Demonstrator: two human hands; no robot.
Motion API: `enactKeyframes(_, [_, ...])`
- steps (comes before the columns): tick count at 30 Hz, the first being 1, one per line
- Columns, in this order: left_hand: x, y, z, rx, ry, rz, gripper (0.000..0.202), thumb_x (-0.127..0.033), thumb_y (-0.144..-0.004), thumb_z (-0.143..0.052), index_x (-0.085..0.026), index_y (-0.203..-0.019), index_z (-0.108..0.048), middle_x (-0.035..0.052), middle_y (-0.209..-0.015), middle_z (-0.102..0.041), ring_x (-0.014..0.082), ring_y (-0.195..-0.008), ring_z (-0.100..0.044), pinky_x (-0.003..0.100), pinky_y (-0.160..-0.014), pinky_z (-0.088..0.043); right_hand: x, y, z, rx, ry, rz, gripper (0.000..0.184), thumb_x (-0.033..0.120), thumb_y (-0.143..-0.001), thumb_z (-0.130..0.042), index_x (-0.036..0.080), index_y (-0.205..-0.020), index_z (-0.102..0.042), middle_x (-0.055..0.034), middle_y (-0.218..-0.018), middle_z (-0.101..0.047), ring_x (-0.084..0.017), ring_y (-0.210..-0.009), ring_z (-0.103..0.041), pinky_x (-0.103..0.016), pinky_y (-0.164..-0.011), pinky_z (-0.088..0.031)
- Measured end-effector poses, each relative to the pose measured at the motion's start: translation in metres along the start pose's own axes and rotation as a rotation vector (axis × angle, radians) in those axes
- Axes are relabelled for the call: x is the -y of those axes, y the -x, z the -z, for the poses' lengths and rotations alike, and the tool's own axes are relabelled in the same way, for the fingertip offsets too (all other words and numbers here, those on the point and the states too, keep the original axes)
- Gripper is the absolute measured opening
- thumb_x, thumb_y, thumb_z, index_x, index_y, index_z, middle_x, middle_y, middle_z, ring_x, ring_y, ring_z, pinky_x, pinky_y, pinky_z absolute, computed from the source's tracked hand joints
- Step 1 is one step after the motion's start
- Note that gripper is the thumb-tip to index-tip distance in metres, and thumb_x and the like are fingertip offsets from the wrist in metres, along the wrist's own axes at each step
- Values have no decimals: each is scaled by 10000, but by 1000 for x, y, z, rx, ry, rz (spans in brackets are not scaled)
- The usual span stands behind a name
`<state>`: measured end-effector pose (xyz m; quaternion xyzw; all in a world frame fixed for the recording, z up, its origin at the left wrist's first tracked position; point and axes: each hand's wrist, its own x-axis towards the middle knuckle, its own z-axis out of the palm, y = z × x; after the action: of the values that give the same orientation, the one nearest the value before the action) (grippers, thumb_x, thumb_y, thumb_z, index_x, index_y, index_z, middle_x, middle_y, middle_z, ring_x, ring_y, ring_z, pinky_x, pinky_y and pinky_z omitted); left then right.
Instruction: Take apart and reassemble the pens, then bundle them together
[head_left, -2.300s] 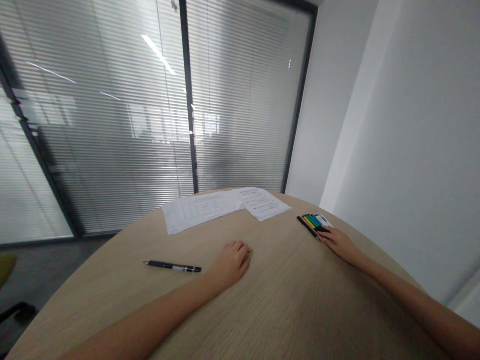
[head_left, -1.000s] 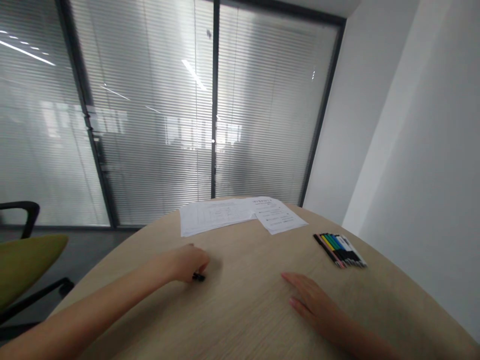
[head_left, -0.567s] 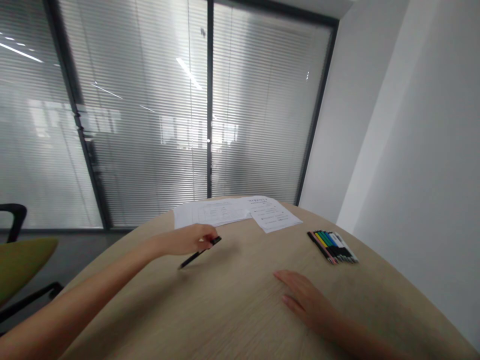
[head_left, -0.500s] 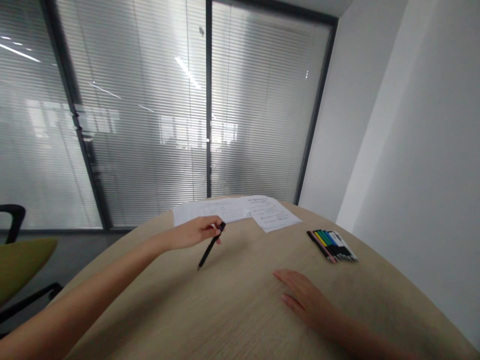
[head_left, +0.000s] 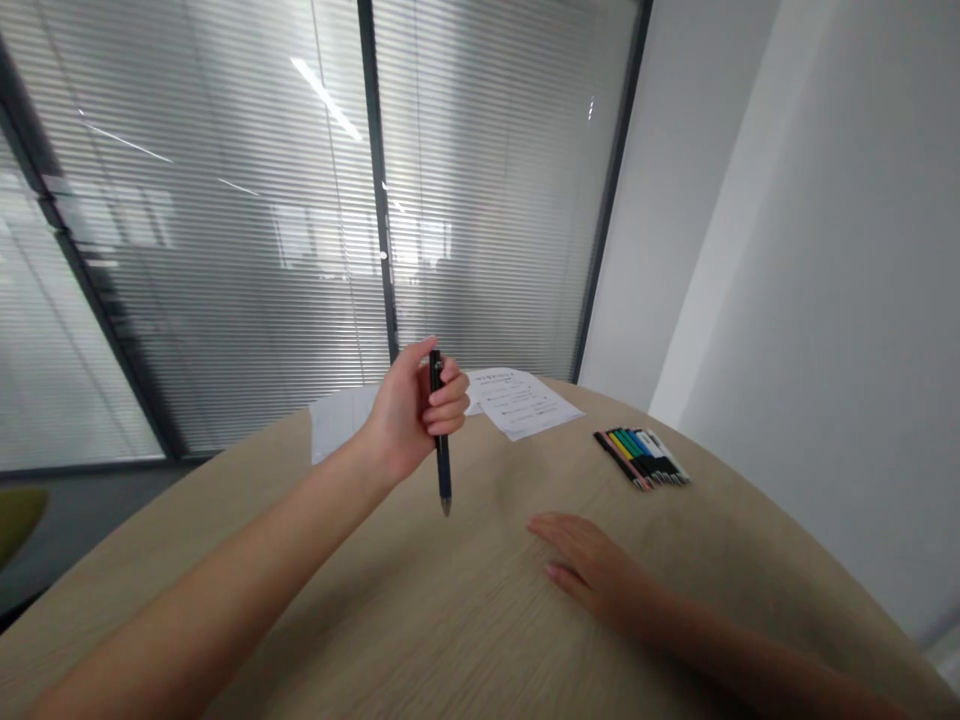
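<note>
My left hand [head_left: 420,410] is closed around a black pen [head_left: 443,465], raised above the table. The pen hangs nearly upright, its silver tip pointing down and its top near my thumb. On the wooden table [head_left: 465,610] rests my right hand [head_left: 589,565], palm down, fingers stretched out, with nothing in it. A row of pens [head_left: 641,458] with coloured and black barrels lies side by side beyond my right hand.
Printed paper sheets [head_left: 529,405] lie at the table's far edge, partly behind my left hand. Past them stands a glass partition with blinds [head_left: 495,250]. A white wall [head_left: 817,330] runs along the right. Part of a green chair [head_left: 16,520] shows at left.
My left hand has lifted and turned, and the pen has swung from slanting to nearly upright. My right hand stays flat on the table. The view has shifted slightly.
</note>
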<state>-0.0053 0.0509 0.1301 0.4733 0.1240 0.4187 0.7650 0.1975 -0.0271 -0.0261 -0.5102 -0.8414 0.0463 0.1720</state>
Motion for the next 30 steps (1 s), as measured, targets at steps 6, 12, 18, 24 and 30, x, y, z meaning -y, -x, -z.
enactKeyframes(6, [11,-14,25,-65,90,93,146,-168,-627,-327,-149,-502,-400,-71,-384,-192,47,-257,-161,138,-237,-164,-4,2,-2,-7,16,21,390,243,-803,-387,137,-1175,-437,-98,-1201,-472,-185,-1112,-405,-368,-947,-319])
enactKeyframes(12, [18,-23,39,-160,177,90,134,-137,-584,-314,-134,-550,-443,-57,-365,-268,57,-218,-218,143,-212,-177,-4,4,-2,-1,36,42,381,234,-810,-371,141,-1174,-436,-97,-1213,-462,-186,-1123,-395,-380,-942,-324])
enactKeyframes(18, [26,-24,37,-186,206,158,159,-151,-634,-306,-127,-584,-455,-39,-386,-334,56,-224,-253,139,-212,-193,-7,5,-4,-9,58,50,372,229,-808,-373,138,-1160,-453,-101,-1207,-467,-193,-1114,-405,-393,-932,-335])
enactKeyframes(24, [30,-25,40,-162,228,177,154,-169,-665,-319,-129,-598,-452,-46,-392,-327,55,-232,-254,140,-216,-206,-6,4,-2,-7,61,42,365,226,-802,-380,143,-1146,-469,-98,-1203,-472,-193,-1102,-419,-394,-926,-343])
enactKeyframes(30, [33,-25,38,-170,225,137,161,-132,-645,-307,-130,-582,-455,-48,-379,-311,57,-218,-242,138,-209,-183,-4,4,0,1,67,40,363,229,-805,-376,129,-1139,-476,-108,-1204,-469,-192,-1107,-414,-391,-929,-339])
